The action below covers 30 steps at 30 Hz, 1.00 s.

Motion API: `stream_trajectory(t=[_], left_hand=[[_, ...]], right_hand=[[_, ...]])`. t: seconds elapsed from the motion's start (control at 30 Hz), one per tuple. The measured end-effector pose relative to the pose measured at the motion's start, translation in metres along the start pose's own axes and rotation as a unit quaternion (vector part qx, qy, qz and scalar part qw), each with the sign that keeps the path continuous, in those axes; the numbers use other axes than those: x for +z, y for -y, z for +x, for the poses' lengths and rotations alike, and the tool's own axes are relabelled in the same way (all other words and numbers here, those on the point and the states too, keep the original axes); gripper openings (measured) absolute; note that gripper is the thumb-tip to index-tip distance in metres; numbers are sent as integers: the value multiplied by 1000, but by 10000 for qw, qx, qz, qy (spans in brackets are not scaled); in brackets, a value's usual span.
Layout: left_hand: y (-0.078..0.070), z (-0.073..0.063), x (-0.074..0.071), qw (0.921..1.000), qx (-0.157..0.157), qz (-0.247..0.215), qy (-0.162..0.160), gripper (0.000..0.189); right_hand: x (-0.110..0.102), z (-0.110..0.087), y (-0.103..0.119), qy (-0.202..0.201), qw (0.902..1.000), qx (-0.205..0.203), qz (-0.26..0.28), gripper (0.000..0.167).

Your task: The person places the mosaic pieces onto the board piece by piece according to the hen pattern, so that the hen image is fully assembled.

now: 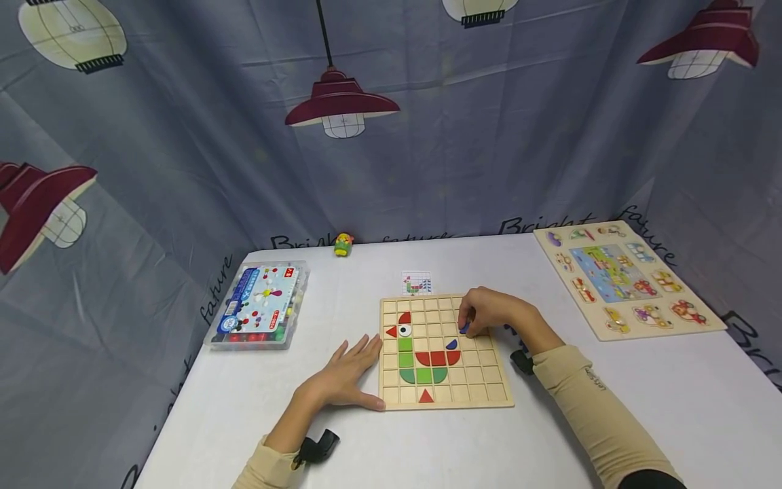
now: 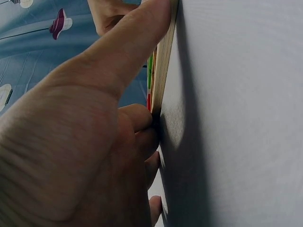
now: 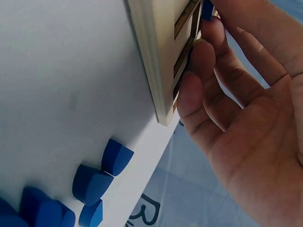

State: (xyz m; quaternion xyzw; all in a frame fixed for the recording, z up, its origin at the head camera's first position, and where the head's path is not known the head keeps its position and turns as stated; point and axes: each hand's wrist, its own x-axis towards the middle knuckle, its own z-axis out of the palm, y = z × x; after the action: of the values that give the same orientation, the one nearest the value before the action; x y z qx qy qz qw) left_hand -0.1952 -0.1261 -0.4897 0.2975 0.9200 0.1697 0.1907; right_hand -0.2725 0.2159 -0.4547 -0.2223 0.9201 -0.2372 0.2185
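A wooden grid board (image 1: 485, 375) lies on the white table with red, green and blue pieces set in its squares, forming a bird-like figure. My right hand (image 1: 489, 310) pinches a blue block (image 1: 464, 329) over the board's right side; the right wrist view shows this blue block (image 3: 207, 9) between thumb and fingertips, partly hidden. At the board's left edge my left hand (image 1: 345, 377) rests spread, thumb and fingertips touching the edge. In the left wrist view, the thumb (image 2: 128, 45) lies along the board's side.
Several loose blue blocks (image 3: 93, 183) lie beside the board in the right wrist view. A pattern card (image 1: 417, 282) sits behind the board. A plastic case (image 1: 259, 305) stands left, a small toy figure (image 1: 343, 244) at the back, a picture puzzle board (image 1: 589, 319) at right.
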Motion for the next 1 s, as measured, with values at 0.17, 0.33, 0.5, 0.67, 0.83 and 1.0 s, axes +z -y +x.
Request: stream_trajectory(t=[0.17, 0.33, 0.5, 0.67, 0.83, 1.0], left_hand=[[0, 0, 0, 10000, 13, -9, 11, 116], [0, 0, -1, 10000, 32, -79, 18, 116], [1, 0, -1, 10000, 10, -90, 21, 117], [-1, 2, 0, 9999, 71, -90, 57, 116], [-2, 2, -2, 9999, 68, -135, 71, 116], [-1, 0, -2, 9999, -11, -144, 94, 116]], right_hand=[[2, 0, -2, -17, 10000, -7, -25, 12], [2, 0, -2, -29, 10000, -4, -26, 11], [4, 0, -2, -97, 9998, -151, -20, 11], [3, -7, -4, -214, 9997, -58, 79, 13], [-3, -24, -12, -557, 9981, 37, 250, 16], [-6, -44, -26, -793, 9958, 25, 468, 18]])
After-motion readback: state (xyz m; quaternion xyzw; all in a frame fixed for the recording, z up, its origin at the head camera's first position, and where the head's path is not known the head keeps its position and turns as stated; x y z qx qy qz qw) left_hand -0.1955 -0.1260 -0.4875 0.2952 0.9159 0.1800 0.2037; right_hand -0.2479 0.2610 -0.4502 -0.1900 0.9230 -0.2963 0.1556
